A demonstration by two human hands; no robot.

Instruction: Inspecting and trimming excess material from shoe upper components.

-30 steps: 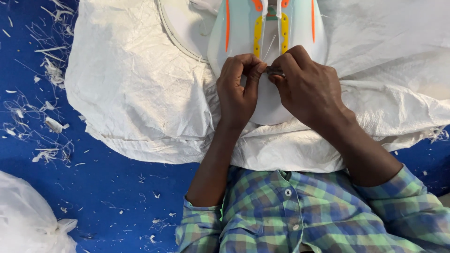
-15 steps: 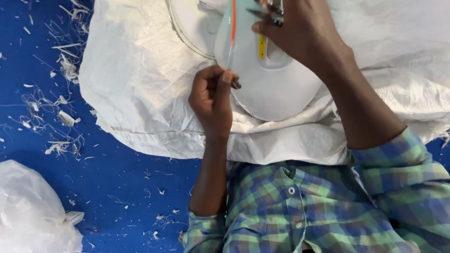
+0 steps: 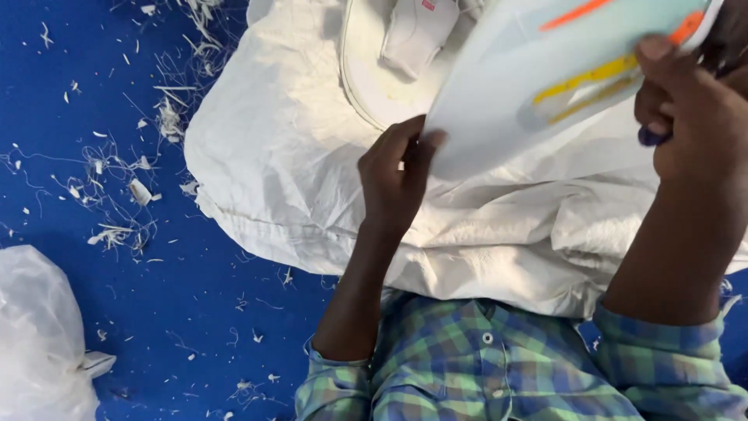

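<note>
While the left hand (image 3: 397, 175) pinches the lower edge of a pale shoe sole (image 3: 499, 101) with orange and yellow stripes, the right hand (image 3: 689, 109) grips its upper end above the white sack (image 3: 273, 171). A clear plastic bag (image 3: 35, 335) is cut off at the blue floor's (image 3: 156, 312) lower left corner.

Single head-worn camera, looking steeply down from close above, both hands and lap filling the frame, blue floor (image 3: 117, 312) at left

Pale panel (image 3: 499, 101) – smooth, matt, with glossy orange and yellow strips. White sack (image 3: 273, 171) – coarse woven plastic cloth, crinkled. Blue floor (image 3: 117, 312) matt, fibre scraps. Checked shirt (image 3: 483, 374) soft cotton.
</note>
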